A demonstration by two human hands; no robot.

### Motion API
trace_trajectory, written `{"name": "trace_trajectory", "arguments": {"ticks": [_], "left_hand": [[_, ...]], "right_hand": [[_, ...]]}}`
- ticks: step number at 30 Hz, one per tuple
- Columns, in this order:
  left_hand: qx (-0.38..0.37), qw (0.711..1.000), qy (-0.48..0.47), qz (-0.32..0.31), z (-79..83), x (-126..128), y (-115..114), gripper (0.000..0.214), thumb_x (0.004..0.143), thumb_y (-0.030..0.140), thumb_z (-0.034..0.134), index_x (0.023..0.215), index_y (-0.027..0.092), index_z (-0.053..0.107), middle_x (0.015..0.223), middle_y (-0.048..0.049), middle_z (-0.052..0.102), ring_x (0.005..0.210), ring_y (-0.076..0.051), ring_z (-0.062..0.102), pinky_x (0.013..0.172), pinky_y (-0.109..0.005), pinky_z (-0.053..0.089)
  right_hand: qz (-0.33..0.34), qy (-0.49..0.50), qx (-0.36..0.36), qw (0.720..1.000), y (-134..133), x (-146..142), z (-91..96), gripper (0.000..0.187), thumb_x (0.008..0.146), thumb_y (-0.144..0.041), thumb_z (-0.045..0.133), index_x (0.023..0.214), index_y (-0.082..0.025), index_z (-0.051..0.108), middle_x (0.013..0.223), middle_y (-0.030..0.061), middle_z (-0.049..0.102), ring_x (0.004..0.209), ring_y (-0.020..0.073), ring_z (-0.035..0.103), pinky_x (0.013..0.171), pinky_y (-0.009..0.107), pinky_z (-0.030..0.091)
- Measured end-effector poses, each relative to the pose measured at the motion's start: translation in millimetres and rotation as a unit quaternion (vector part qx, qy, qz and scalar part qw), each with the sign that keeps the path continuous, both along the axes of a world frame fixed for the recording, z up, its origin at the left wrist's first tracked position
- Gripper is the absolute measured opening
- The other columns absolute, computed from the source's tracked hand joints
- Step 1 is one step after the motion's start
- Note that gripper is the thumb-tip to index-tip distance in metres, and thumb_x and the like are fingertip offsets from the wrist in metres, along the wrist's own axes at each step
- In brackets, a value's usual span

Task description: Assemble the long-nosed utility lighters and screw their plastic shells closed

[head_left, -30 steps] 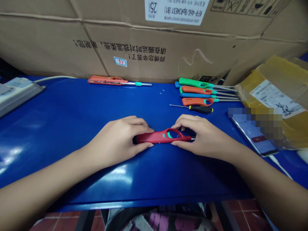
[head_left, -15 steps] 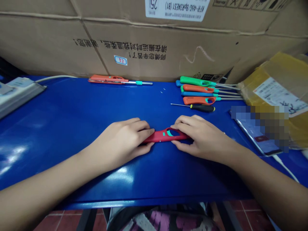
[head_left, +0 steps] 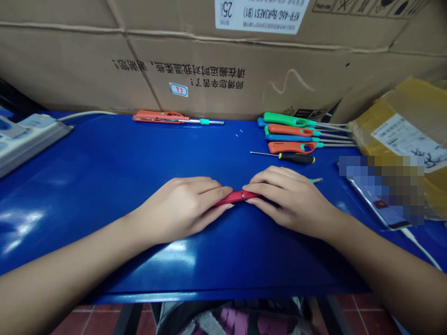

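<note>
A red long-nosed lighter [head_left: 238,197] lies edge-on between my hands over the blue table, with only a short middle stretch of its body showing. My left hand [head_left: 190,202] is closed around its left part, thumb below and fingers above. From the other side my right hand [head_left: 286,197] pinches the body near its small slot. A teal collar and metal tip [head_left: 316,180] stick out beyond my right fingers; whether they belong to this lighter is hidden. Behind the right hand lies a screwdriver [head_left: 296,158] with a black and yellow handle.
Several green, blue and orange lighters [head_left: 293,148] lie stacked at the back right. An orange lighter [head_left: 160,116] rests against the large cardboard box [head_left: 195,51]. At the right are a phone [head_left: 377,200] and a yellow-taped parcel [head_left: 391,100]; a power strip [head_left: 38,139] stands left.
The red lighter has been turned on its long axis, so its narrow edge faces up instead of its side. Both hands have shifted closer together, and the teal and metal tip now shows.
</note>
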State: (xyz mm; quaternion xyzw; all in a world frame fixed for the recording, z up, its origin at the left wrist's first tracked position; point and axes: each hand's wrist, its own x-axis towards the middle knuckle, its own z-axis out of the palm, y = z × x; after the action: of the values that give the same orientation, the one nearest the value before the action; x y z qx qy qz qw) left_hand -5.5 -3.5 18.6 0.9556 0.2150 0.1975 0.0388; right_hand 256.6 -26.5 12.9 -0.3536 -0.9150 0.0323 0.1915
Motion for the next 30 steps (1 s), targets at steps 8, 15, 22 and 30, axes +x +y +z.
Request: {"name": "trace_trajectory", "arguments": {"ticks": [8,15,22,30], "left_hand": [[0.038,0.998,-0.047,-0.003,-6.4,5,-8,0.023,0.097,0.017,0.06,0.111,0.002,0.071,0.086,-0.0111,0.074,0.071,-0.021,0.067,0.064,-0.034,0.057],[0.033,0.995,-0.093,0.002,-11.7,-1,12,0.025,0.094,0.024,0.069,0.113,0.008,0.072,0.098,-0.0104,0.077,0.083,-0.02,0.073,0.079,-0.032,0.06],[-0.021,0.988,-0.148,0.03,-12.2,-11,34,0.025,0.091,0.026,0.074,0.109,0.01,0.075,0.098,-0.0087,0.079,0.085,-0.016,0.074,0.082,-0.022,0.057],[-0.193,0.955,-0.203,0.094,-13.0,-10,27,0.022,0.088,0.027,0.076,0.106,0.017,0.08,0.097,-0.0065,0.08,0.085,-0.017,0.073,0.078,-0.025,0.055]], "right_hand": [[-0.03,0.015,0.022,0.999,-6,-11,-5.7,0.017,0.101,-0.02,0.049,0.095,-0.016,0.065,0.087,0.0078,0.065,0.08,0.0215,0.054,0.071,0.037,0.042],[-0.011,0.089,-0.056,0.994,11,9,-4.0,0.013,0.098,-0.026,0.061,0.105,-0.016,0.067,0.098,0.0066,0.067,0.093,0.019,0.062,0.085,0.033,0.05],[-0.053,0.069,-0.044,0.995,28,30,-7.1,0.01,0.097,-0.024,0.062,0.104,-0.019,0.066,0.098,0.0062,0.068,0.094,0.0204,0.065,0.084,0.033,0.052],[-0.077,0.09,-0.043,0.992,22,24,-9.5,0.004,0.097,-0.02,0.058,0.098,-0.019,0.062,0.095,0.0066,0.065,0.088,0.0204,0.064,0.078,0.033,0.053]]}}
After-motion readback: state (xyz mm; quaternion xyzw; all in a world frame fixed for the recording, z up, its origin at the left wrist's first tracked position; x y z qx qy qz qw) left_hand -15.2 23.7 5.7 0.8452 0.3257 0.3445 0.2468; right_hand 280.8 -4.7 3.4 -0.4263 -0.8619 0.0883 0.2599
